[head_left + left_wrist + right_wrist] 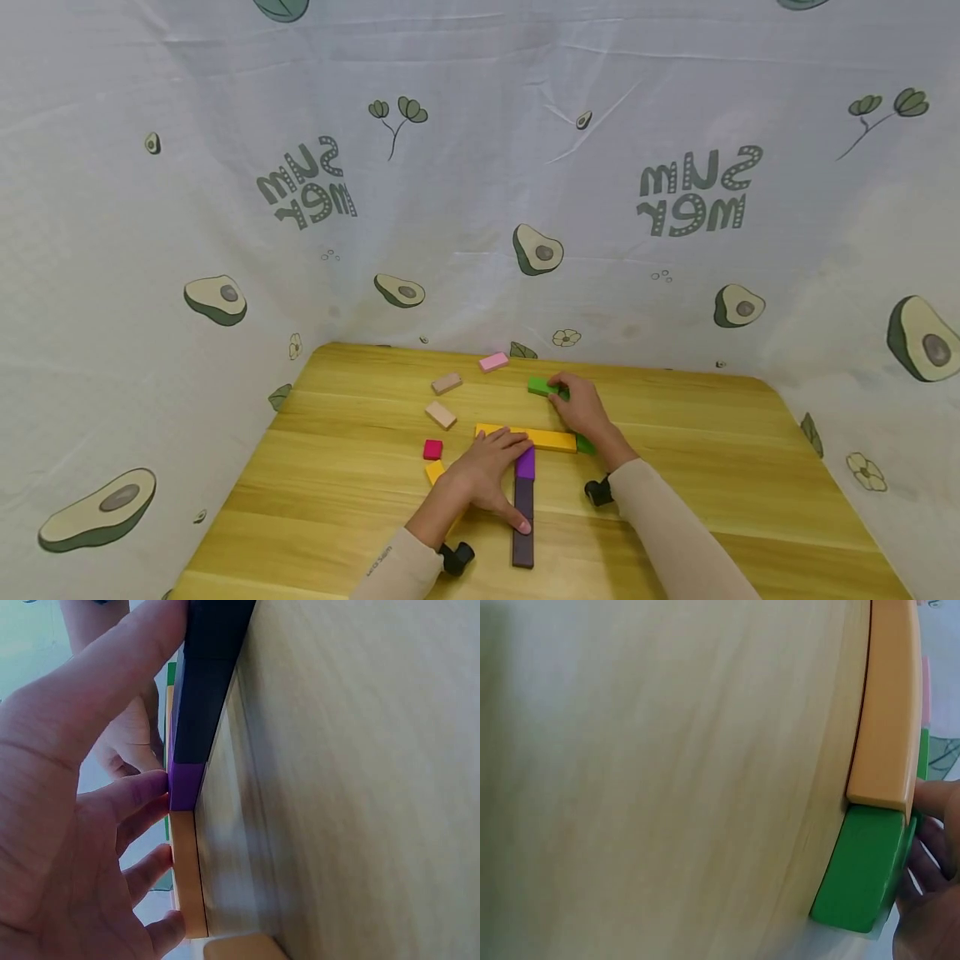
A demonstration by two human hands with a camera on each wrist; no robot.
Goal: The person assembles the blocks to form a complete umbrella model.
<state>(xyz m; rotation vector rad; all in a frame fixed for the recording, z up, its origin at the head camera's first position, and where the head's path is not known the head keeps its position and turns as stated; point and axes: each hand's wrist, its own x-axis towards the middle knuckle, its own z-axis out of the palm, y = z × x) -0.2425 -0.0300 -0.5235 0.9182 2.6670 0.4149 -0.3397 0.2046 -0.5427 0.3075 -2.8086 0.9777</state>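
Green block: far part of desk, beyond the yellow bar and apart from it; partly covered by fingers.
Handling (judged): light, stiff, hardly fragile; painted faces perhaps a little slippery.
Where to take hold: two opposite long sides, thumb near and forefinger far, close to the middle to prevent swivelling.
Right hand: pinching the green block at its right part with thumb and forefinger.
Left hand: spread, grasping nothing; thumb on the dark strip, fingertips on the purple block and yellow bar.
T-shaped row: yellow bar crosswise, dark green block at its right end; purple block at its near side, dark strip in line below.
Loose blocks: pink block farthest; two bare-wood blocks nearer; red block and short yellow block beside left hand.
Left wrist view only: seam across the dark strip, hence more than one piece; fingertips along the yellow bar's upper edge.
Right wrist view only: dark green block's near face in full, tight against the bar's end; in head view, half hidden behind right wrist.
Backdrop: pale avocado-print cloth behind desk.
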